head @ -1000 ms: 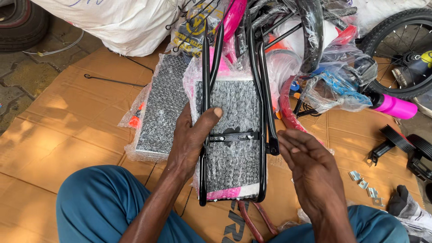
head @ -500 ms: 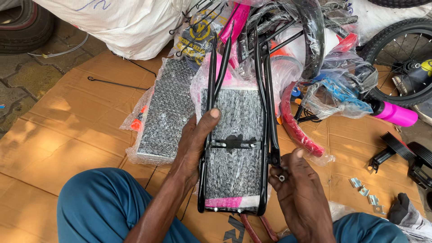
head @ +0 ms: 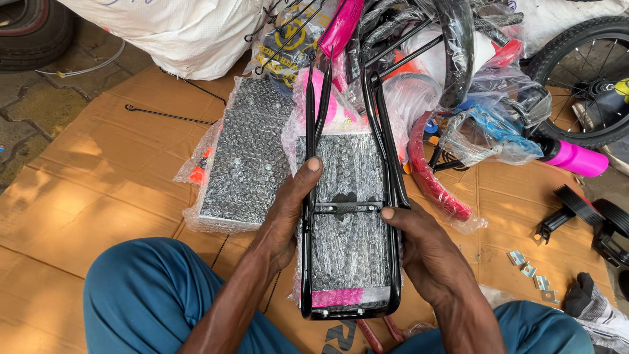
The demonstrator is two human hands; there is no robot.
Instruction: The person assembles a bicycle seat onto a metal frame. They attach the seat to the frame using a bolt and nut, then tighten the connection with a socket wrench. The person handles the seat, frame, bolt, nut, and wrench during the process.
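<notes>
Both hands clamped the black rack [head: 350, 262] between them, left hand [head: 288, 213] and right hand [head: 422, 249] each on a side rail, long axis pointing away from me.

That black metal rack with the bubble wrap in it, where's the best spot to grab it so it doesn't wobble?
Probably the two long side rails of the black metal rack, near the cross bar, one hand from each side. The left hand and right hand already sit there. The rails are thin, straight and bare, so a grip can close round them, while the bubble-wrapped pink and silver panel in the middle is soft and slippery.
</notes>
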